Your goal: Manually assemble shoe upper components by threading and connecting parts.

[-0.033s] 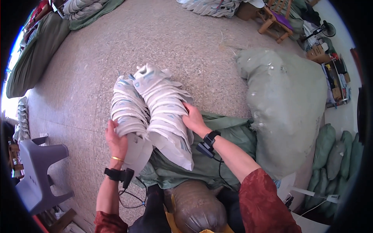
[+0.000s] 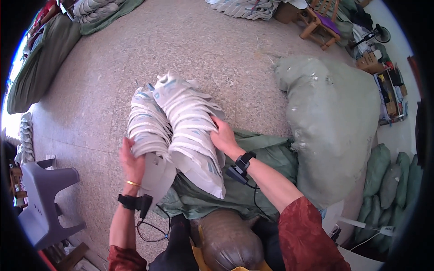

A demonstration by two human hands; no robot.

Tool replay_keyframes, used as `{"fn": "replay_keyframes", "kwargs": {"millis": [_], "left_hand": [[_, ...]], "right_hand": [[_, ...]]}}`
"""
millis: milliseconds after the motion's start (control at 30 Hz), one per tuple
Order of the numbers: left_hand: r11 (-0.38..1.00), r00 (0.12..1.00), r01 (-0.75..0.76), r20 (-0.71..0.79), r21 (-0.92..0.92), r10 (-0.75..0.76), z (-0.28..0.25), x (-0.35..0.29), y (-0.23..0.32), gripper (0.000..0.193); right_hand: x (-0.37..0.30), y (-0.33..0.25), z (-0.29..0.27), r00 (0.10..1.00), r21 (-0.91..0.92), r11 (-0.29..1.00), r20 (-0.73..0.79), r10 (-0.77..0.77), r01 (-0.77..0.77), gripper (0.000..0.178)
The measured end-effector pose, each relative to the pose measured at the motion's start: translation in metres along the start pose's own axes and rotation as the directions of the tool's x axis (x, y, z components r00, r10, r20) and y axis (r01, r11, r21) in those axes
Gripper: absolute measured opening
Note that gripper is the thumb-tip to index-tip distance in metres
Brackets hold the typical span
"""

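Observation:
Two stacks of white shoe uppers with blue marks lie side by side, the pieces nested one in another. My left hand (image 2: 132, 166) is against the outer edge of the left stack (image 2: 149, 121), near its lower end; it is slightly blurred and closed about that edge. On the other side, my right hand (image 2: 223, 137) grips the outer edge of the right stack (image 2: 192, 118), with its fingertips partly hidden by the uppers. The near ends of both stacks reach over a green cloth sack (image 2: 199, 201). A dark band with a small device sits on each wrist.
A large stuffed green sack (image 2: 334, 131) stands at the right. At the left is a grey plastic chair (image 2: 45, 194). A wooden chair (image 2: 316, 29) and more uppers (image 2: 246, 9) are at the back. A brown wrapped bundle (image 2: 231, 244) lies between my legs.
My left hand has shifted slightly left, and the stacks have moved a little left and away from me. The right hand has shifted slightly left with its stack.

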State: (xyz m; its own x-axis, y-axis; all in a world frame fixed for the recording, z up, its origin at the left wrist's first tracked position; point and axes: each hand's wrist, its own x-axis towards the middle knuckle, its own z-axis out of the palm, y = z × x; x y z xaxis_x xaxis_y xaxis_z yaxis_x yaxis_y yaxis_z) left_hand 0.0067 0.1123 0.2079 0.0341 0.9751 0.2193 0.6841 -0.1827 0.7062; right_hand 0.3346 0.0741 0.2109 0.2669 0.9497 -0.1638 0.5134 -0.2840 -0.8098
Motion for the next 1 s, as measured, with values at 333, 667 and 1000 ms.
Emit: {"fn": "replay_keyframes", "kwargs": {"millis": [333,667,1000], "left_hand": [[0.987,0.991,0.037,0.135,-0.157,-0.015,-0.093,-0.035,0.053,0.035],[0.992,0.986,-0.129,0.106,0.006,0.127,-0.060,-0.062,0.047,0.042],[0.973,0.971,-0.232,0.061,0.003,0.232,-0.059,0.018,0.085,0.041]], "right_hand": [[-0.116,-0.106,-0.030,0.931,-0.018,0.943,-0.152,-0.332,0.334,0.056],[-0.132,0.014,0.026,0.979,0.090,0.984,-0.148,-0.141,0.155,0.060],[-0.050,-0.008,0.031,0.962,0.155,0.983,-0.270,-0.051,0.096,0.055]]}}
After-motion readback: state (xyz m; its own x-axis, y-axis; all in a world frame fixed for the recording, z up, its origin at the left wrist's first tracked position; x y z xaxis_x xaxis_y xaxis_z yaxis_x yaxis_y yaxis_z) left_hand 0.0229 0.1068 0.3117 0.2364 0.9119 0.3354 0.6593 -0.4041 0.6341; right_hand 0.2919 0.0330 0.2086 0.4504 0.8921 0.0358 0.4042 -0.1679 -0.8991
